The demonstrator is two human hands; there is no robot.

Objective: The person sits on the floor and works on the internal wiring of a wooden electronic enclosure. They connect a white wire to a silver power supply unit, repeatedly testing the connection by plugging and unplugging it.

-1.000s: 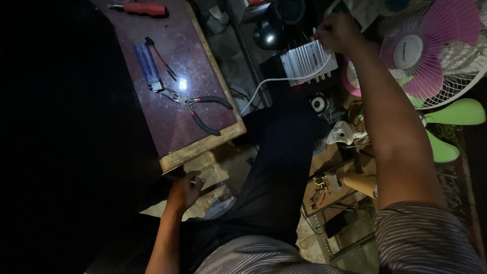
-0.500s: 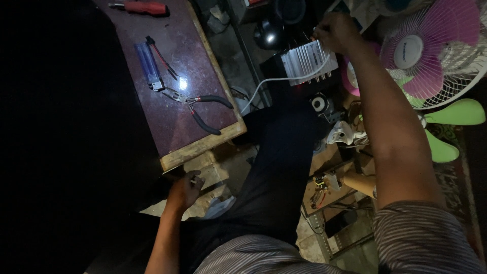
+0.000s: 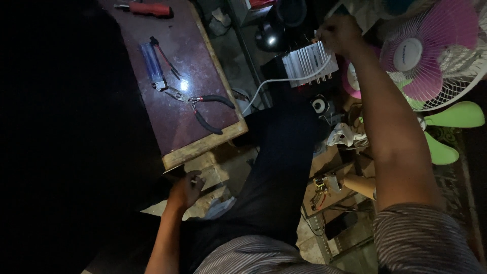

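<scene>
The right hand is stretched far forward, its fingers curled shut at the top edge of a small silver amplifier box; whether they pinch a wire or only press the casing cannot be told. The amplifier is a ribbed metal case with a row of small knobs along its lower edge, and a white cable curves away from its near side. It stands on the dark floor just beyond the person's dark-trousered knee. Against the earlier frames, hand and amplifier sit as they did. The left hand is loosely closed, low on the near side of the amplifier, beneath the corner of a maroon-topped wooden table. On that table, left of the amplifier, lie black-handled pliers. Right of the amplifier stands a pink-bladed fan, and the forearm crosses in front of it.
</scene>
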